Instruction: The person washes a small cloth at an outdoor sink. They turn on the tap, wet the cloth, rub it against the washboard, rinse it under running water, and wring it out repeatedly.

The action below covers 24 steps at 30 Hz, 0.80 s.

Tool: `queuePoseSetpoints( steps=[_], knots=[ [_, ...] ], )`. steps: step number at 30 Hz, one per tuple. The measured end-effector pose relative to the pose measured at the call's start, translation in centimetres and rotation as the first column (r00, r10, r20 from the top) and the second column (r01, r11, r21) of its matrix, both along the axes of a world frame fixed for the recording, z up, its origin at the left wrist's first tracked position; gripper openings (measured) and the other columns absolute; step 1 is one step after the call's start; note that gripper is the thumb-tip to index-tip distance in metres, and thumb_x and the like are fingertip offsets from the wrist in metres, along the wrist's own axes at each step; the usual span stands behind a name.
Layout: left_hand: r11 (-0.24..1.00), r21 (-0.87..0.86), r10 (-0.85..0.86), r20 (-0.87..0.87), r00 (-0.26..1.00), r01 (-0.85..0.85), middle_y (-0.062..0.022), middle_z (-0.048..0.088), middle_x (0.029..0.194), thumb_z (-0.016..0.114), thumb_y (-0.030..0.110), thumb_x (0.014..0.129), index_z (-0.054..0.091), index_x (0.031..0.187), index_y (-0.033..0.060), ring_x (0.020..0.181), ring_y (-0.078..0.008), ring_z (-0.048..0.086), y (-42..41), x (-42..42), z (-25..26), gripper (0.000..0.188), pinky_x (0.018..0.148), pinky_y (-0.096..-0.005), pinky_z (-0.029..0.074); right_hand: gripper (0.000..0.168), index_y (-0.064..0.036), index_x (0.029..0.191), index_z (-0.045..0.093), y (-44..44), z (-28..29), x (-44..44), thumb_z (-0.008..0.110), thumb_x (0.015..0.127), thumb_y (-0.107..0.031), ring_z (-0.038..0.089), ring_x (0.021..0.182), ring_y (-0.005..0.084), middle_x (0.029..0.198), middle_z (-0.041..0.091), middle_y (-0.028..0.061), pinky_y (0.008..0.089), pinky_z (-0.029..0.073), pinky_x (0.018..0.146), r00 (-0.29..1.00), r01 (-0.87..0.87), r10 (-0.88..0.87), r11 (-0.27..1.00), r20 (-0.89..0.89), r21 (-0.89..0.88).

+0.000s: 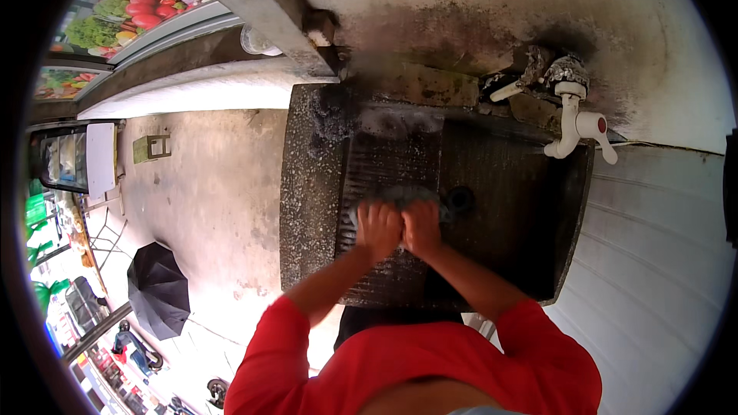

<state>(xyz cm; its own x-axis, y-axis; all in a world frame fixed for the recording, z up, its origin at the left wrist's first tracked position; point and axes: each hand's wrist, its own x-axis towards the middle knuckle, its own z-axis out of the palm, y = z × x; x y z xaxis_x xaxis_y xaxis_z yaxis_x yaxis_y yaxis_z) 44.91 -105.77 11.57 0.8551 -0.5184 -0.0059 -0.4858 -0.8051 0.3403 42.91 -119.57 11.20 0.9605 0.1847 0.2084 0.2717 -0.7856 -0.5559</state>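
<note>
Side by side, my left hand point(379, 230) and my right hand point(422, 226) press down with curled fingers on a wet greyish cloth point(406, 193). Most of the cloth is hidden under them, and its edges look blurred. It lies on the ribbed washboard point(392, 155) built into a dark speckled stone sink point(311, 196). Foam point(380, 122) shows at the board's far end. Just right of the cloth is a round dark drain hole point(460, 198) in the deeper basin.
A white plastic tap point(569, 127) with a lever handle juts over the basin's far right corner. A stained wall point(461, 6) rises behind the sink. To the left are a small stool point(151, 149), an open black umbrella point(158, 291) and a parked scooter point(137, 349).
</note>
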Motion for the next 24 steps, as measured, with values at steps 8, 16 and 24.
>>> queuePoseSetpoints(
  steps=[8,16,24],
  knots=[
    [0.979,0.028,0.198,0.04,0.979,-0.2,-0.0133,0.05,0.105,0.051,0.019,0.077,0.055,0.099,0.0074,0.104,-0.033,0.04,-0.8,10.3,-1.4,0.025,0.089,-0.0489,0.031,0.021,-0.004,0.091,0.052,-1.6,-0.3,12.0,0.06,0.076,-0.017,0.048,0.091,0.0363,0.097,0.051,0.0178,0.0513,0.032,0.085,0.924,0.101,-0.104,0.995,-0.367,-0.026],
    [0.967,0.256,0.006,-0.049,0.999,0.007,-0.0166,0.048,0.107,0.051,0.017,0.081,0.049,0.111,0.0057,0.107,-0.0333,0.041,-0.6,4.2,2.1,0.032,0.093,-0.0477,0.031,0.021,-0.005,0.087,0.054,0.1,0.5,3.7,0.062,0.073,-0.02,0.047,0.097,0.0306,0.091,0.053,0.015,0.049,0.033,0.085,0.956,-0.001,-0.081,0.96,-0.281,-0.279],
    [0.998,-0.038,0.037,-0.129,0.991,-0.042,-0.0124,0.038,0.129,0.053,0.021,0.079,0.045,0.116,0.007,0.116,-0.0306,0.035,1.0,4.5,2.3,0.04,0.094,-0.0528,0.028,0.024,-0.006,0.094,0.055,-0.7,0.8,4.1,0.059,0.072,-0.015,0.045,0.104,0.033,0.111,0.05,0.0162,0.0523,0.031,0.088,0.991,0.029,-0.026,0.999,-0.129,0.021]
  ],
)
